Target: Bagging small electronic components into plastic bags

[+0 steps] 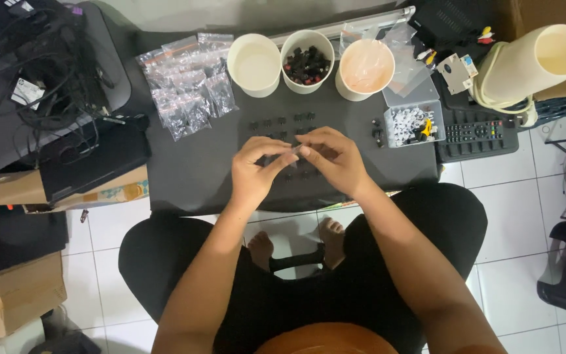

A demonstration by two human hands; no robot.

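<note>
White floor tiles (492,177) surrounded the low dark table (191,170) you sat at, and the head view looked straight down on it. Your left hand (253,172) and right hand (335,157) met above the middle of the table, fingertips pinched together on a small clear plastic bag (294,150) held between them; both hands were narrowed around it, thumbs pressed against forefingers. Under and just beyond your hands, small black parts (282,122) lay in rows on the table. Farther back stood three paper cups: a bare white cup (254,64) on the left, a middle cup (306,60) filled with black and red parts, and a pinkish cup (365,69) on the right. A heap of filled clear bags (188,82) lay left of the cups. To the right sat a clear box (414,124) with white and yellow pieces, beside a black remote control (479,134). Tangled black cables (40,59) lay at far left.
</note>
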